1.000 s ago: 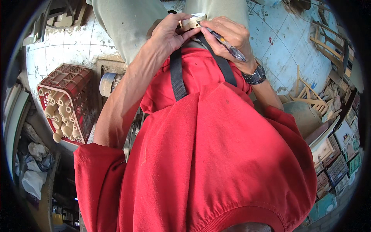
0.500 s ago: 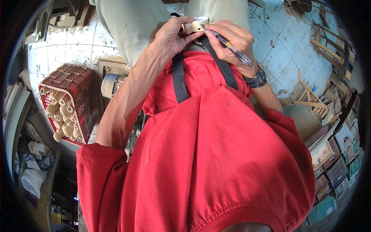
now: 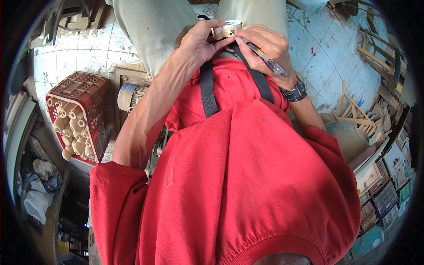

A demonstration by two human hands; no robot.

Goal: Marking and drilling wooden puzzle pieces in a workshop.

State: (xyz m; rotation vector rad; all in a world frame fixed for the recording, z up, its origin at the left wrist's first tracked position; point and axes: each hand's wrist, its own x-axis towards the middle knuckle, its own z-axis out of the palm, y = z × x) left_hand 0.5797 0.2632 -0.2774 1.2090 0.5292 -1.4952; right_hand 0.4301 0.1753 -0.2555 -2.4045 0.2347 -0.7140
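Above my lap, my left hand (image 3: 202,42) is closed around a small pale round wooden piece (image 3: 225,32). The piece has a whitish top with a dark mark and a small dark hole in its side. My right hand (image 3: 267,47) grips a pen (image 3: 264,57) with a clear and dark barrel. The pen's tip points at the side of the piece, close to the hole; whether it touches I cannot tell. A dark watch (image 3: 295,92) is on my right wrist.
A red plastic crate (image 3: 90,88) on the left holds several pale turned wooden pieces (image 3: 75,128). Beside it stands an electric motor (image 3: 128,97). Wood scraps (image 3: 355,117) lie at the right on the tiled floor (image 3: 327,53). Plastic bags (image 3: 37,201) sit at the far left.
The whole view has shifted slightly. Both hands keep their holds on the wooden piece and the pen, with the pen's tip still at the side of the piece.
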